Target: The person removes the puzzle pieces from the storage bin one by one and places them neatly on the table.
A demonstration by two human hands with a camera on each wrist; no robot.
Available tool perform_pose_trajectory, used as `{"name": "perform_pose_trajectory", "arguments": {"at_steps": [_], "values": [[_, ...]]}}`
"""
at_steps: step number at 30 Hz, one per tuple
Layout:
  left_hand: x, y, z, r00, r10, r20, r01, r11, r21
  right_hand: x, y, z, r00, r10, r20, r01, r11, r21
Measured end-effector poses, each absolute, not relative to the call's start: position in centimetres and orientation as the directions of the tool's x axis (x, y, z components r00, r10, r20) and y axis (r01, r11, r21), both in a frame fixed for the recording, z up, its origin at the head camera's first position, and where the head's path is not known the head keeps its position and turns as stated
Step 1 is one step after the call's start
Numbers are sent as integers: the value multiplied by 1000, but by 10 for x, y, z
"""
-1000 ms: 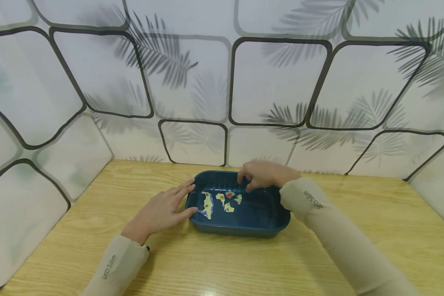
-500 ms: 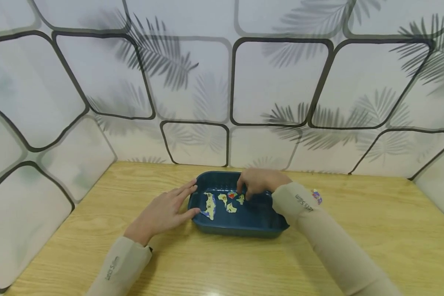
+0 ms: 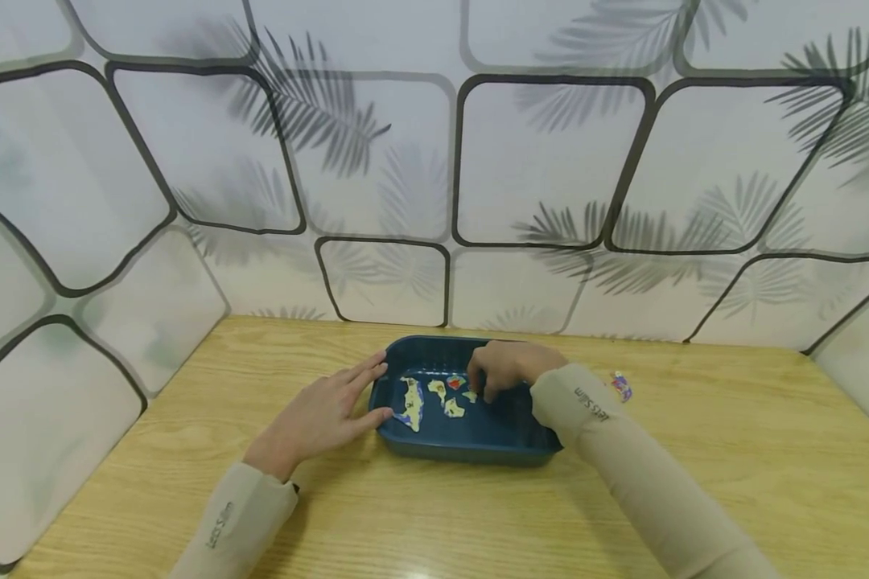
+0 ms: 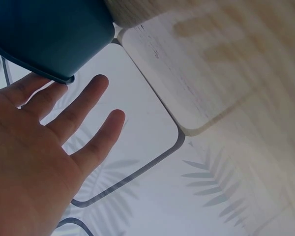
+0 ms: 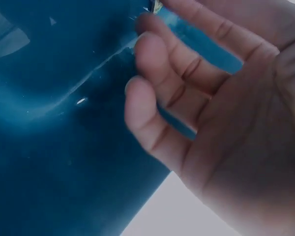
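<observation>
A dark blue rectangular tray (image 3: 471,449) sits on the wooden table, several irregular printed pieces lying on its floor. My left hand (image 3: 319,422) rests at its left rim, fingers spread, with thumb and fingertips at the edge; the left wrist view shows the fingers by the tray's corner (image 4: 54,34). Over the tray's inside, my right hand (image 3: 510,366) points down with bent fingers beside a small pale yellow piece (image 3: 470,396), partly covering it. In the right wrist view a sliver of a piece (image 5: 156,6) shows by the fingertips. Whether they pinch it is hidden.
A long pale yellow piece (image 3: 411,404) lies at the tray's left; a red and green piece (image 3: 455,383) and two yellow ones are near its middle. A purple and red piece (image 3: 621,387) lies on the table right of the tray. A patterned wall (image 3: 376,201) stands behind.
My right hand has come down and closer to me inside the tray, now partly over the small yellow piece. The purple piece has come out from behind the right sleeve. The left hand stays at the rim.
</observation>
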State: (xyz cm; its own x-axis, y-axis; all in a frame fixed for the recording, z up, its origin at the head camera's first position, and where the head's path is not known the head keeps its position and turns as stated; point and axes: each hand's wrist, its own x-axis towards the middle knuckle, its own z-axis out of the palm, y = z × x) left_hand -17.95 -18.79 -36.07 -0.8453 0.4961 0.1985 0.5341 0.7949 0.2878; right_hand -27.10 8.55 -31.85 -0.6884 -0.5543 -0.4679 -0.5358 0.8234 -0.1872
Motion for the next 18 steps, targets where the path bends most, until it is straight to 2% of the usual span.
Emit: {"name": "perform_pose_trajectory", "arguments": {"at_steps": [11, 18], "values": [[-180, -188, -360, -845, 496, 199, 534, 794, 292, -273, 84, -322, -619, -697, -363, -642, 715, -278], [-179, -189, -361, -839, 501, 213, 544, 784, 297, -271, 82, -329, -634, -698, -332, -638, 715, -285]]}}
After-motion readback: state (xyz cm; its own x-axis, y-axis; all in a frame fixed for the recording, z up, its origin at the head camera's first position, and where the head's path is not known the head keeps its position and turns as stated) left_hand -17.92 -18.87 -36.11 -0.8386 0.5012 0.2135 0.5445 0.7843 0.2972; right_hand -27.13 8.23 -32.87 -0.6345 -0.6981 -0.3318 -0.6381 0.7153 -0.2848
